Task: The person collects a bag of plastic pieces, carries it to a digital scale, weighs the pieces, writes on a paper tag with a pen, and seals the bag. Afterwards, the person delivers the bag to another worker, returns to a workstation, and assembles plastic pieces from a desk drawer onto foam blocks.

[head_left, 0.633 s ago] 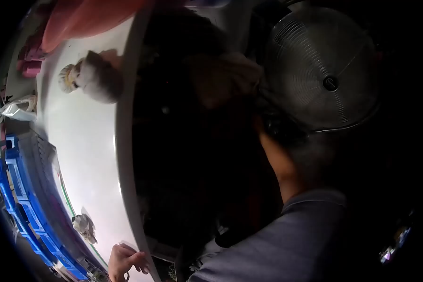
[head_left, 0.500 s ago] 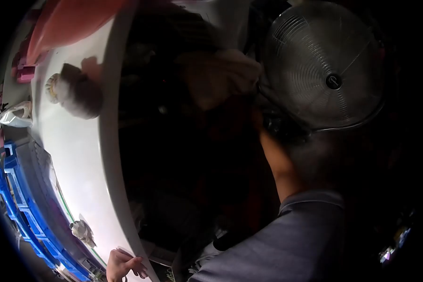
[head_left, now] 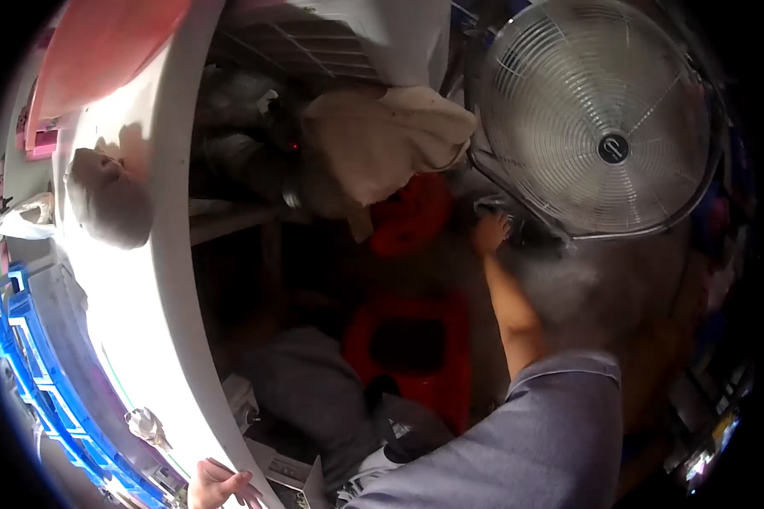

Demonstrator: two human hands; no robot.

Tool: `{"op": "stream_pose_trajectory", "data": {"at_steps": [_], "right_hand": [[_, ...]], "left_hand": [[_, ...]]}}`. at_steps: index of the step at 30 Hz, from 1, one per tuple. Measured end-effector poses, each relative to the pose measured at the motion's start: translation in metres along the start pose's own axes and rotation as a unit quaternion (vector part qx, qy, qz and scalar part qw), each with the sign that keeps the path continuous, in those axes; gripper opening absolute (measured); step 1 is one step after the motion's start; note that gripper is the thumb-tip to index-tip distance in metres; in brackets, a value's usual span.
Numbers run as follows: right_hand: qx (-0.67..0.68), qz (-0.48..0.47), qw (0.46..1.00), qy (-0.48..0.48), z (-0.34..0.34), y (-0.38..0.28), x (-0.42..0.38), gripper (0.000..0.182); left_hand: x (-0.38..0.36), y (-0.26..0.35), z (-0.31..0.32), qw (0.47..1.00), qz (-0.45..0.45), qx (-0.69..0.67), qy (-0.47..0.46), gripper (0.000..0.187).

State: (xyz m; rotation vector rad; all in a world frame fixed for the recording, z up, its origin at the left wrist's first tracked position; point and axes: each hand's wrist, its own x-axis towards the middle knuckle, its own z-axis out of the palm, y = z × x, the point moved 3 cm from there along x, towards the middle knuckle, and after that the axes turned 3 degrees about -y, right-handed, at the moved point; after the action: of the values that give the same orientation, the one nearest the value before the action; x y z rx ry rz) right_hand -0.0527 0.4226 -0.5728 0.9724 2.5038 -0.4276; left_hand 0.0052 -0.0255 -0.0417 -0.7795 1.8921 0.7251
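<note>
At the lower left, my left hand (head_left: 216,486) lies over the edge of the white table (head_left: 174,339), its fingers loosely stretched and nothing visible in them. My right arm reaches out to the floor fan (head_left: 598,119), a large round one with a wire guard. Close to the fan's lower left rim, my right hand (head_left: 492,232) has its fingers bent at a dark, shiny part of the base; what they grip is too small to make out. A crumpled whitish piece (head_left: 148,427) sits on the table near my left hand.
A grey, rounded cloth bundle (head_left: 110,199) rests on the table below a red sheet (head_left: 115,55). Blue bins (head_left: 38,365) line the far side. Beige cloth (head_left: 390,136) hangs beside the fan. A red plastic stool (head_left: 450,365) stands on the floor beneath my arm.
The picture has become much brighter, so the fan, the stool and my right hand now show. The view has shifted slightly. My left hand stays at the table edge.
</note>
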Motion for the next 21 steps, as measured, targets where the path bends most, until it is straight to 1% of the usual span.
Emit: {"op": "stream_pose_trajectory", "data": {"at_steps": [1,2,3,4,5,7,8,10,11,12,13,14,15,21], "right_hand": [[0.012,-0.065,0.996,0.052,-0.004,-0.007,0.006,0.038],[0.014,-0.07,0.996,0.054,0.009,-0.012,0.019,0.038],[0.037,-0.128,0.988,0.082,0.031,-0.02,0.036,0.037],[0.06,-0.186,0.974,0.111,0.042,-0.029,0.053,0.036],[0.06,-0.191,0.973,0.113,0.036,-0.039,0.062,0.036],[0.041,-0.15,0.988,0.004,0.019,-0.07,0.076,0.029],[0.044,-0.16,0.986,0.006,0.01,-0.084,0.082,0.029],[0.099,-0.054,0.994,-0.011,0.002,-0.096,0.093,0.04],[0.043,-0.073,0.996,0.017,0.045,-0.086,0.121,0.051],[0.046,-0.068,0.996,0.023,0.073,-0.084,0.144,0.051],[-0.001,-0.057,0.998,0.031,0.097,-0.084,0.16,0.05],[-0.048,-0.049,0.997,0.037,0.096,-0.091,0.162,0.05],[-0.053,-0.045,0.997,0.03,0.094,-0.095,0.167,0.049],[0.059,-0.05,0.997,-0.009,0.053,-0.104,0.162,0.044]], "left_hand": [[0.001,-0.002,-0.001,0.999,0.005,-0.009,-0.043,0.042],[0.002,0.003,0.002,0.996,0.011,-0.019,-0.088,0.043],[0.002,0.016,0.006,0.995,-0.007,0.02,-0.101,0.046],[0.001,0.038,0.011,0.991,-0.007,0.03,-0.129,0.047],[0.001,0.038,0.012,0.992,-0.012,0.018,-0.126,0.048],[0.002,0.037,0.012,0.993,-0.014,0.002,-0.113,0.048],[0.001,0.037,0.012,0.993,-0.023,-0.014,-0.113,0.049],[-0.003,0.04,0.013,0.993,-0.03,-0.03,-0.107,0.05],[-0.004,0.043,0.015,0.995,-0.028,-0.025,-0.088,0.051],[-0.002,0.046,0.014,0.997,-0.023,-0.019,-0.07,0.052],[-0.002,0.046,0.013,0.997,-0.01,-0.029,-0.072,0.05],[-0.002,0.049,0.014,0.997,-0.011,-0.029,-0.069,0.05],[-0.004,0.051,0.015,0.997,-0.025,-0.022,-0.063,0.049],[-0.006,0.049,0.015,0.996,-0.054,-0.034,-0.059,0.045]]}}
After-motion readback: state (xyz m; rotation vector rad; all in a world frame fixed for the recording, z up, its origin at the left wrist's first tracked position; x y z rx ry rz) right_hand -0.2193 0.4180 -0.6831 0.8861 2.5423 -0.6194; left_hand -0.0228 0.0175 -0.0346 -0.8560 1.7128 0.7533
